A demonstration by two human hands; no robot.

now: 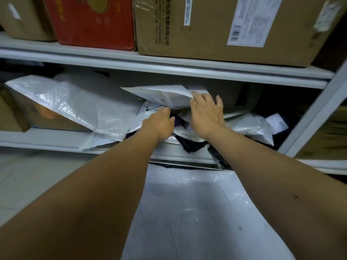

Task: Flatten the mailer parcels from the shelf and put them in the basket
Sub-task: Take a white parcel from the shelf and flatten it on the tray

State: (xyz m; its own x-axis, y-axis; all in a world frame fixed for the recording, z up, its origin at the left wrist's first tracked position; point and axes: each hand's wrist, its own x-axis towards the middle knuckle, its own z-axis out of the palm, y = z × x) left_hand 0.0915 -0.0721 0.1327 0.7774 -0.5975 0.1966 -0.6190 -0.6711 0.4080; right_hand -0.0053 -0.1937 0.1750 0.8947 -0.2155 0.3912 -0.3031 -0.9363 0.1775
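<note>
A heap of white and dark mailer parcels lies on the middle shelf [47, 141]. My left hand [161, 124] reaches into the heap with fingers curled round a white mailer with a printed label [152, 108]. My right hand [205, 113] lies with spread fingers against the underside edge of a white bubble mailer [163, 93] that sticks out above the heap. A large white bubble mailer [191, 212] lies flat below my arms, over whatever is under it; the basket itself does not show.
Brown cardboard boxes [206, 27] and a red box [92, 21] stand on the upper shelf. A big white bag [75, 102] drapes over a box at the left. A grey shelf post [315, 113] rises at the right. Pale floor shows at lower left.
</note>
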